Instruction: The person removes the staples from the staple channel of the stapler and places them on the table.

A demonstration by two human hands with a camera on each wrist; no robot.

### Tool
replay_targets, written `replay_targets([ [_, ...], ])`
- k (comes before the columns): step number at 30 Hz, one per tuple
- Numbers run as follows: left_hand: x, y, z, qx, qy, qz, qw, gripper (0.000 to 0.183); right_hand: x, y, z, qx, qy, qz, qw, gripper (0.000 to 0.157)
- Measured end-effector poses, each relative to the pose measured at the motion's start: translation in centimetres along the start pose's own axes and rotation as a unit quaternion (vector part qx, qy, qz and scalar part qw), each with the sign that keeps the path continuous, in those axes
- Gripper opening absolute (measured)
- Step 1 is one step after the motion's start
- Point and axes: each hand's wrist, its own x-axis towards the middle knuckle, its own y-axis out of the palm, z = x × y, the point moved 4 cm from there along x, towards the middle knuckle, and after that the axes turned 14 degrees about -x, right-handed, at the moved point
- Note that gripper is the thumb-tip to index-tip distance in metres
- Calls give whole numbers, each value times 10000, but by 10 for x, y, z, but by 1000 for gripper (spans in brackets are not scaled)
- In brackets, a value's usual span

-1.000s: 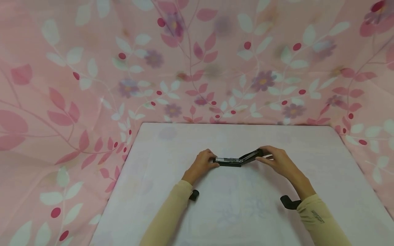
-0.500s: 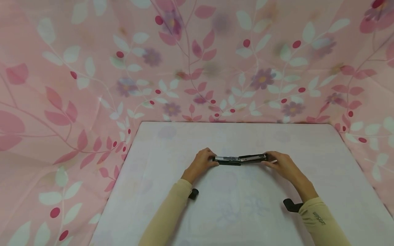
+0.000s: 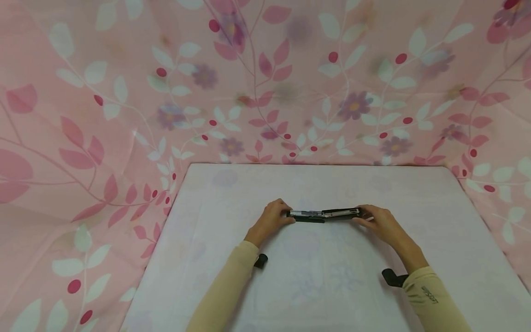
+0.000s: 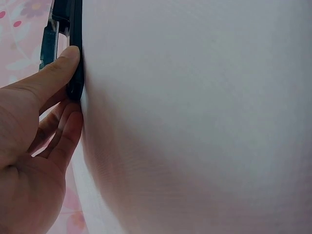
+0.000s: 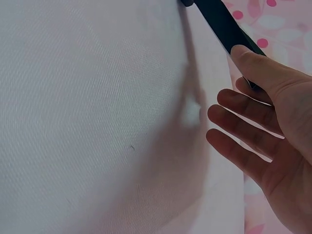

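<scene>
A black stapler (image 3: 307, 217), swung wide at its hinge, spans the gap between my two hands over the white table. Its base half with a silvery metal strip lies flat on the left, and the other half extends right, tilted slightly up. My left hand (image 3: 268, 223) grips the left end, with the thumb over the dark edge of the stapler (image 4: 76, 34) in the left wrist view. On the far end, my right hand (image 3: 383, 224) pinches the raised half between thumb and index finger. In the right wrist view, that hand's other fingers (image 5: 243, 122) extend free of the stapler (image 5: 222, 24).
The white cloth-covered table (image 3: 315, 286) reaches back to a pink floral curtain (image 3: 265, 92), which also runs along both sides. Black wrist-worn pieces jut out by the left sleeve (image 3: 226, 286) and the right sleeve (image 3: 431, 295).
My right hand has lowered the stapler's right half from a steep tilt to nearly flat, moving slightly right and down. The left hand has stayed in place. Little differs over the last half second.
</scene>
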Motion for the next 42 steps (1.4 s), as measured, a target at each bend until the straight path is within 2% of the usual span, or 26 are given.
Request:
replay_targets([
  [11, -1, 0, 0, -8, -12, 63, 10000, 34, 2, -6, 5, -271, 24, 120, 9996, 49],
  [15, -2, -2, 1, -14, -8, 55, 10000, 35, 5, -13, 13, -502, 102, -78, 9987, 57],
  [17, -3, -2, 1, -17, -12, 42, 10000, 34, 9, -17, 23, -734, 64, -355, 9966, 58],
  [21, -2, -2, 2, 19, 16, 30, 10000, 35, 21, -21, 56, -1192, -276, -979, 9876, 50],
  [24, -1, -1, 3, 18, 27, 53, 10000, 36, 30, -16, 84, -1457, -583, -1126, 9812, 42],
  [28, 1, 0, 2, 43, 49, 68, 10000, 36, 41, 2, 113, -1796, -829, -852, 9765, 33],
  [34, 1, 0, 1, 126, 181, 41, 9997, 34, 50, 31, 137, -1906, -866, -273, 9775, 23],
  [42, 1, -1, 1, 131, 257, 13, 9996, 34, 55, 47, 149, -1773, -818, -281, 9803, 18],
])
